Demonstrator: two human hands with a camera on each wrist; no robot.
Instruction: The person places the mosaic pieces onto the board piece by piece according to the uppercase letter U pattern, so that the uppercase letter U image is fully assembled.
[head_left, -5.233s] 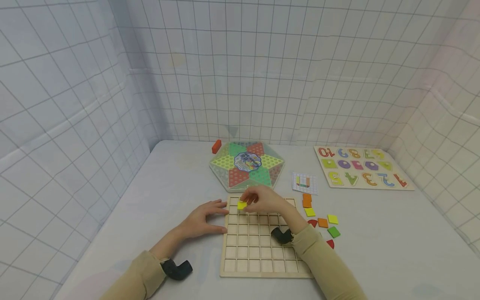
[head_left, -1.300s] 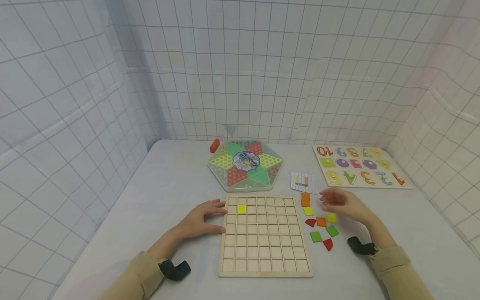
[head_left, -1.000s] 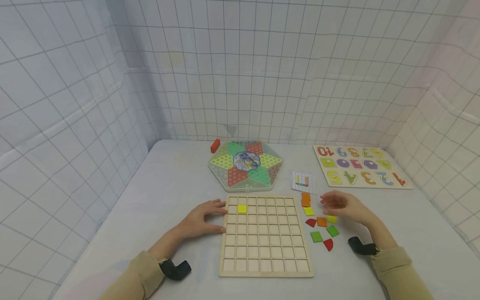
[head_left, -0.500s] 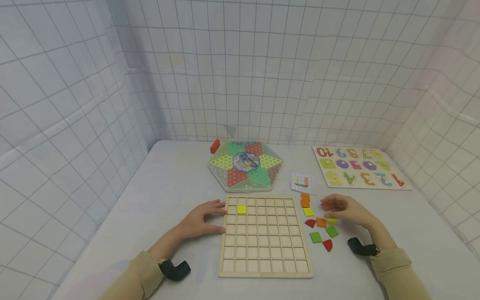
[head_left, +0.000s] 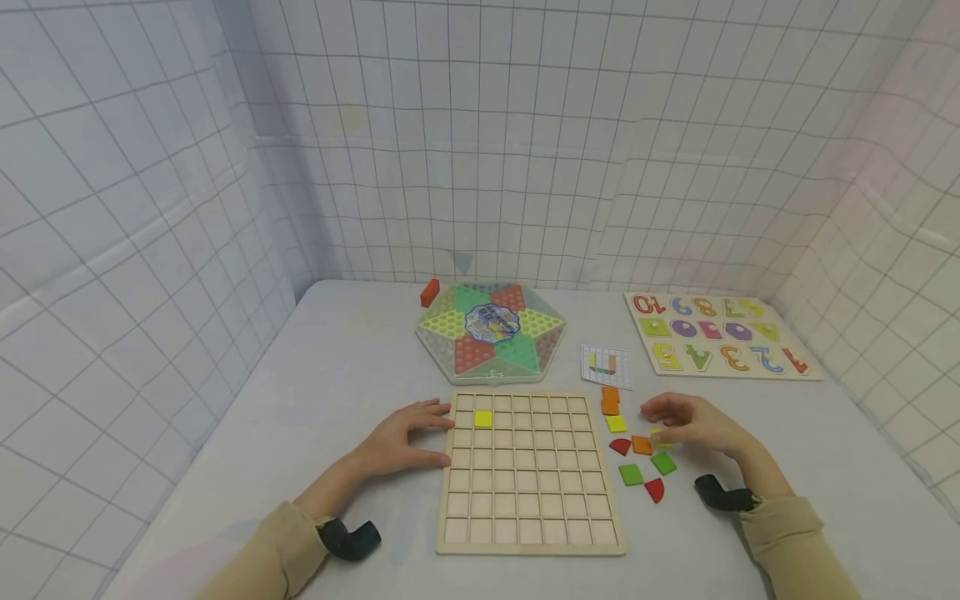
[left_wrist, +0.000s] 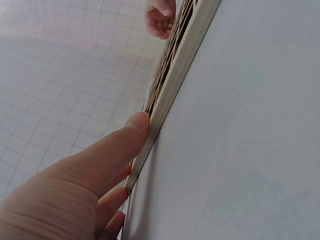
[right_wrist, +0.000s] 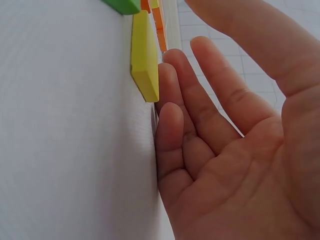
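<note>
My left hand rests at the left edge of a wooden grid board, thumb and fingertips against its side; the left wrist view shows the thumb along that edge. One yellow square tile lies in a cell near the board's upper left. My right hand hovers low over another yellow square tile and partly hides it in the head view. Its palm holds nothing, the fingers loosely bent and the thumb apart. Beside it lie an orange tile and a green tile.
Left of these lie two red quarter-circle pieces, one of them by the board, a green tile, a yellow tile and orange pieces. Behind are a pattern card, a Chinese checkers board, a number puzzle and a red block.
My right hand has set the yellow tile in the board's cell, moved right to the loose pieces, then come down slightly nearer over the other yellow tile. My left hand has stayed put.
</note>
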